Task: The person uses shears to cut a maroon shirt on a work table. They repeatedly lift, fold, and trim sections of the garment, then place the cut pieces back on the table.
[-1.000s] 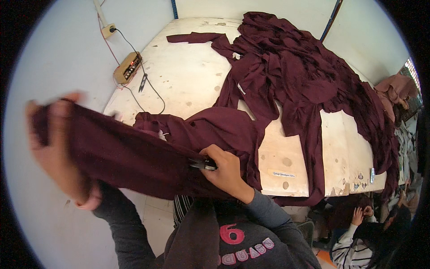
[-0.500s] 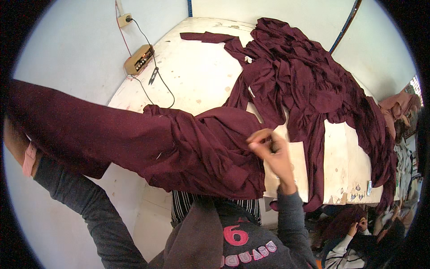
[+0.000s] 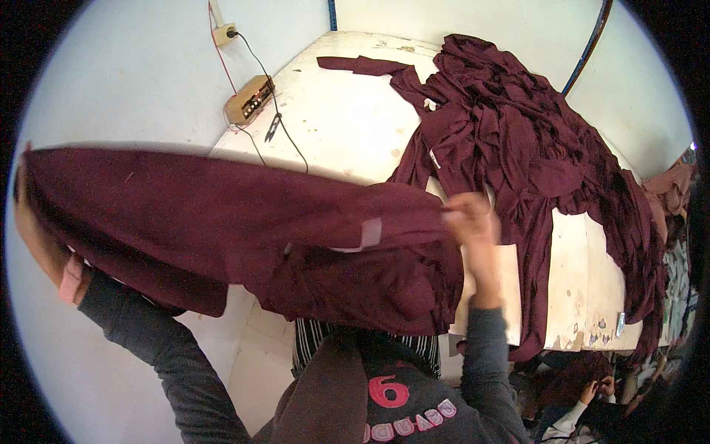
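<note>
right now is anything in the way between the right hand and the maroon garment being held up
Nothing visible stands in the way. The right hand is at the right edge of the maroon garment, though blur hides whether it grips. The maroon pile lies beyond, not between them.

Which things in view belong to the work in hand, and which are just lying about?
In the work:
- maroon cloth with a pale patch; left hand mostly hidden behind it, right hand blurred at its edge
- likely the heaped maroon cloth, matching in colour
- table

Apparently lying about:
- brown box
- small black tool
</note>
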Demonstrator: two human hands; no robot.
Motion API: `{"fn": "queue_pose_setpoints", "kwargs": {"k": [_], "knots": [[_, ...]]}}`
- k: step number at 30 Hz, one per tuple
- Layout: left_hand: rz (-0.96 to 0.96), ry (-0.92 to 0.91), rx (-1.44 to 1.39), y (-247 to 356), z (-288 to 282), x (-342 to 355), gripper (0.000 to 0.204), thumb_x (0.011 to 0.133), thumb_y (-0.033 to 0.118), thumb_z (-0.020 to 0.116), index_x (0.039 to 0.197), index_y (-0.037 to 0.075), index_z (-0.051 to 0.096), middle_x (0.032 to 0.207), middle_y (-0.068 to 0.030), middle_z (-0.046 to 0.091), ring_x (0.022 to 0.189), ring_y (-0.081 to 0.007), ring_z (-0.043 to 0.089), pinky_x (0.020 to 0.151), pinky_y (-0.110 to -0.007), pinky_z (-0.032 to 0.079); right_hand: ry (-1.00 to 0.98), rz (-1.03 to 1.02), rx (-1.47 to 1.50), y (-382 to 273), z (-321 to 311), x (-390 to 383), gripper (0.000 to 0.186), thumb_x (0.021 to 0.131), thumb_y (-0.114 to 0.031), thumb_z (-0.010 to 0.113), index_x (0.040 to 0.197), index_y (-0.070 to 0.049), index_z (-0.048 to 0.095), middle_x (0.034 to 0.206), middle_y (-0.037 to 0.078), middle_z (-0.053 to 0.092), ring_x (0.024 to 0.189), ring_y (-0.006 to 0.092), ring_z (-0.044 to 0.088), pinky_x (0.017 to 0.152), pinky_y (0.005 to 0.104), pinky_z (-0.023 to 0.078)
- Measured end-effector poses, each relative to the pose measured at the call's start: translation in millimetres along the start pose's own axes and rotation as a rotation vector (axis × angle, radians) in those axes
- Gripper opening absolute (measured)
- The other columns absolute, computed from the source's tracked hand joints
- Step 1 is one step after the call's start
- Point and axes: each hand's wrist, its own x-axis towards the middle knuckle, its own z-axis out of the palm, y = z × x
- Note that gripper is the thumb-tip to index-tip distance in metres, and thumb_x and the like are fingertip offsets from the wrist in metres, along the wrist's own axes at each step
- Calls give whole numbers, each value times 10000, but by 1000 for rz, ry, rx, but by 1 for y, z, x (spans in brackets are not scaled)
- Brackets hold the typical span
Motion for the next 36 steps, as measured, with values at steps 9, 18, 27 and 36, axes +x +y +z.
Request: {"fn": "queue_pose_setpoints", "kwargs": {"k": [9, 18, 27, 36], "knots": [[-726, -437, -369, -30, 150, -193, 371, 899, 310, 802, 1075, 31, 633, 961, -100, 672, 834, -158, 632, 790, -273, 502, 717, -79, 42, -35, -231, -53, 141, 937, -160, 753, 895, -71, 652, 836, -32, 605, 752, 71, 525, 697, 238, 408], [-835, -535, -454, -50, 176, -248, 258, 929, 226, 785, 974, 59, 593, 851, -35, 652, 709, -96, 587, 673, -249, 493, 753, 53, -59, -6, -243, -84, 139, 928, -152, 765, 906, -32, 698, 800, -30, 633, 717, 67, 538, 673, 228, 407], [-711, -479, -142, -122, 159, -249, 359, 923, 232, 791, 1135, 5, 610, 966, -80, 698, 857, -144, 638, 747, -291, 513, 585, 202, -215, -6, -179, -62, 131, 896, -134, 786, 901, -18, 725, 811, -7, 668, 747, 88, 570, 711, 239, 440], [-200, -678, 98, -25, 211, -266, 550, 875, 131, 768, 1359, -10, 549, 1361, -224, 613, 1289, -355, 576, 1092, -401, 424, 187, 233, -50, -16, -93, -39, 79, 906, -62, 761, 926, 11, 741, 844, 5, 720, 788, 60, 621, 727, 226, 479]]}}
